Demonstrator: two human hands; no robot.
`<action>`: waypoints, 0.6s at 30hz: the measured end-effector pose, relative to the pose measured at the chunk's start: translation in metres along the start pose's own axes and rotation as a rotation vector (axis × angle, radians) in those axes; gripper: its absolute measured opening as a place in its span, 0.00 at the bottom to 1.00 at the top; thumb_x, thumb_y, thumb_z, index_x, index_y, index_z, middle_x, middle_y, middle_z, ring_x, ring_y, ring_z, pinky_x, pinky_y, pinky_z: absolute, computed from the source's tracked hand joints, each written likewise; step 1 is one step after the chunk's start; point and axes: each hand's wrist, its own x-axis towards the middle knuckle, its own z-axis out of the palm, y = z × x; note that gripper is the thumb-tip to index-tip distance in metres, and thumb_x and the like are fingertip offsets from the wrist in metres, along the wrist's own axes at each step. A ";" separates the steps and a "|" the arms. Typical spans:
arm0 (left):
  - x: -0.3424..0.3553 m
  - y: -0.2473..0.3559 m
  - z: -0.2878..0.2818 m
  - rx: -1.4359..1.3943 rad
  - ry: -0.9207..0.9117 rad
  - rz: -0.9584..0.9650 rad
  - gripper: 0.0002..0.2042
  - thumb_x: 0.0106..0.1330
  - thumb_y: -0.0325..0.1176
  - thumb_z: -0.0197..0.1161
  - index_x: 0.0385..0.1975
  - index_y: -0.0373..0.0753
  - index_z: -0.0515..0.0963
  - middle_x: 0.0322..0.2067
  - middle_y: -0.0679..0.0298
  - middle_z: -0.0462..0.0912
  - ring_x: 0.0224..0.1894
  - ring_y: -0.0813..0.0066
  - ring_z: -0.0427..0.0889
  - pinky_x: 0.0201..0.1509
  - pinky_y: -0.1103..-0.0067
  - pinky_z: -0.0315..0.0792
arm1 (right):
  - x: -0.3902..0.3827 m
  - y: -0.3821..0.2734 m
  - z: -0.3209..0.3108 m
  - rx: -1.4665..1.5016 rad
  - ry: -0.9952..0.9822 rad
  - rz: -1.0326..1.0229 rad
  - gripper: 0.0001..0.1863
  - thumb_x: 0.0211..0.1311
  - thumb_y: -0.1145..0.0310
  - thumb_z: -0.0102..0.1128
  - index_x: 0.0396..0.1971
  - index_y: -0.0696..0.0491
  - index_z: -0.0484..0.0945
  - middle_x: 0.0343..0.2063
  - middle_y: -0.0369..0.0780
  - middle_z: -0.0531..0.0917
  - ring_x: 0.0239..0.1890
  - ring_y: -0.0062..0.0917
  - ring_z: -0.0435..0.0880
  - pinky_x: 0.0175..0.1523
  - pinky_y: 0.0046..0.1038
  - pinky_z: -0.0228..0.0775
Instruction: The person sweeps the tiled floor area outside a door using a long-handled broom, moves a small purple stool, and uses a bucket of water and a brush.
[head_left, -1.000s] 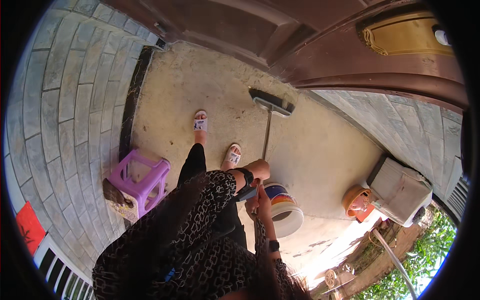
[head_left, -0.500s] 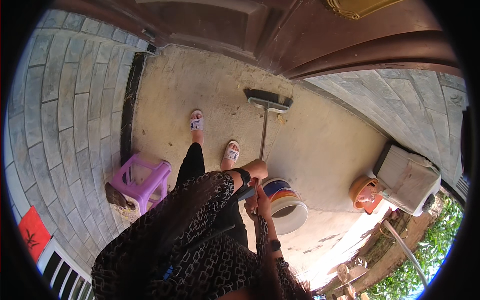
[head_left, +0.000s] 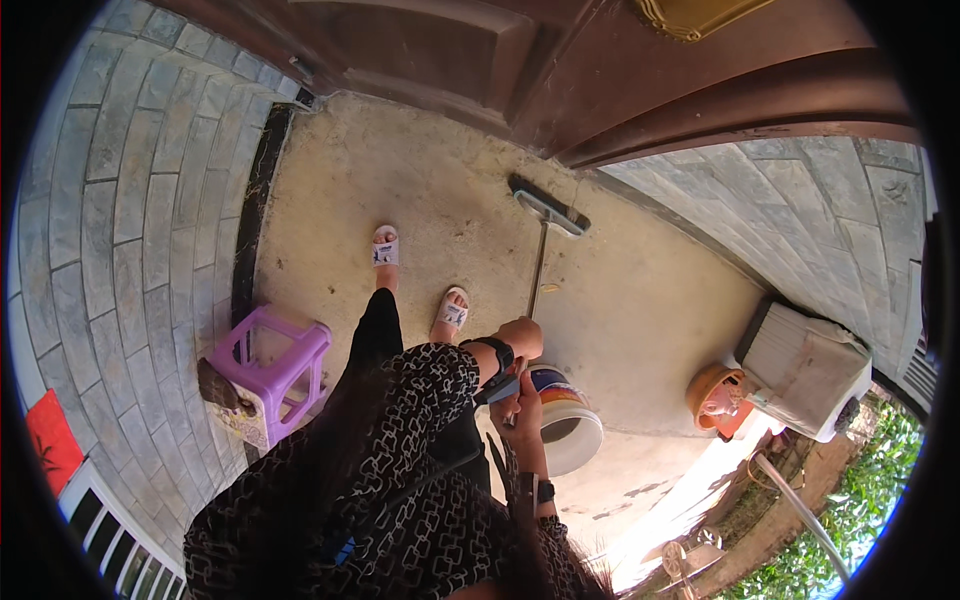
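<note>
My left hand (head_left: 521, 337) is closed round the long metal handle (head_left: 537, 280) of a broom, above my right hand (head_left: 519, 405), which grips the same handle lower down. The broom head (head_left: 549, 209), dark bristles under a grey block, rests on the dusty concrete floor just below a brown door (head_left: 420, 50). A small yellowish scrap (head_left: 550, 287) lies beside the handle. Partly behind my hands is a white bucket (head_left: 572, 435) with a coloured band. My feet, in white slides (head_left: 385, 247), are left of the broom.
A purple plastic stool (head_left: 290, 350) stands by the tiled left wall (head_left: 130, 250). At the right are a covered grey box (head_left: 805, 365) and a terracotta pot (head_left: 712, 400) against the other wall, with a leaning pole (head_left: 800, 515) and sunlit plants (head_left: 860, 500) beyond.
The broom head swung more level, then tilted again and is now slightly right of where it was. The yellowish scrap lies farther down from the head. Both hands keep their grip.
</note>
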 end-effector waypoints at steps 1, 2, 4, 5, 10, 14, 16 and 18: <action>0.009 -0.014 0.015 0.046 -0.188 -0.055 0.09 0.51 0.32 0.55 0.19 0.36 0.81 0.20 0.57 0.81 0.27 0.66 0.82 0.30 0.74 0.75 | -0.005 0.010 -0.002 -0.063 0.038 0.045 0.21 0.66 0.50 0.33 0.22 0.46 0.69 0.05 0.28 0.57 0.05 0.15 0.55 0.11 0.17 0.49; -0.005 -0.009 0.021 0.462 -0.255 0.321 0.09 0.49 0.33 0.55 0.19 0.35 0.80 0.20 0.56 0.81 0.27 0.66 0.82 0.30 0.73 0.75 | -0.016 0.015 -0.015 -0.100 0.088 0.047 0.20 0.67 0.51 0.33 0.24 0.46 0.69 0.05 0.29 0.57 0.05 0.15 0.55 0.11 0.17 0.49; -0.008 -0.030 0.088 0.275 0.006 0.384 0.11 0.45 0.34 0.56 0.21 0.33 0.80 0.24 0.47 0.79 0.30 0.56 0.81 0.31 0.68 0.73 | -0.046 0.034 -0.026 -0.023 0.097 0.013 0.17 0.68 0.55 0.31 0.41 0.46 0.69 0.08 0.29 0.59 0.08 0.14 0.59 0.12 0.16 0.50; -0.029 -0.018 0.097 0.055 0.055 0.255 0.12 0.45 0.34 0.55 0.21 0.31 0.79 0.23 0.45 0.78 0.30 0.52 0.80 0.33 0.66 0.73 | -0.070 0.040 -0.040 0.024 0.069 0.012 0.19 0.68 0.55 0.31 0.49 0.47 0.66 0.09 0.29 0.60 0.08 0.14 0.59 0.12 0.16 0.50; -0.110 0.028 0.078 -0.406 -0.242 0.300 0.23 0.59 0.47 0.51 0.17 0.29 0.73 0.15 0.51 0.77 0.16 0.64 0.79 0.19 0.73 0.73 | -0.170 0.030 -0.014 -0.215 0.298 -0.106 0.21 0.68 0.55 0.32 0.52 0.52 0.64 0.10 0.29 0.60 0.09 0.15 0.57 0.14 0.16 0.49; -0.104 -0.017 0.040 -0.542 -0.079 0.271 0.27 0.65 0.54 0.40 0.30 0.32 0.73 0.14 0.60 0.76 0.11 0.74 0.75 0.14 0.81 0.70 | -0.190 -0.015 -0.030 -0.619 0.572 -0.284 0.11 0.62 0.67 0.47 0.41 0.55 0.70 0.12 0.34 0.67 0.07 0.16 0.63 0.10 0.19 0.55; -0.084 -0.091 0.036 -0.499 0.318 0.254 0.24 0.64 0.51 0.43 0.29 0.33 0.73 0.15 0.61 0.77 0.11 0.74 0.75 0.15 0.80 0.71 | -0.169 -0.053 -0.052 -0.994 0.724 -0.336 0.11 0.60 0.71 0.48 0.42 0.56 0.67 0.11 0.34 0.68 0.07 0.18 0.65 0.11 0.20 0.61; -0.107 -0.153 0.016 -0.438 0.608 0.021 0.19 0.60 0.46 0.48 0.25 0.32 0.71 0.19 0.51 0.77 0.26 0.54 0.79 0.33 0.65 0.71 | -0.137 -0.096 -0.061 -1.157 0.764 -0.388 0.09 0.54 0.74 0.52 0.35 0.57 0.67 0.11 0.36 0.70 0.09 0.20 0.70 0.12 0.24 0.66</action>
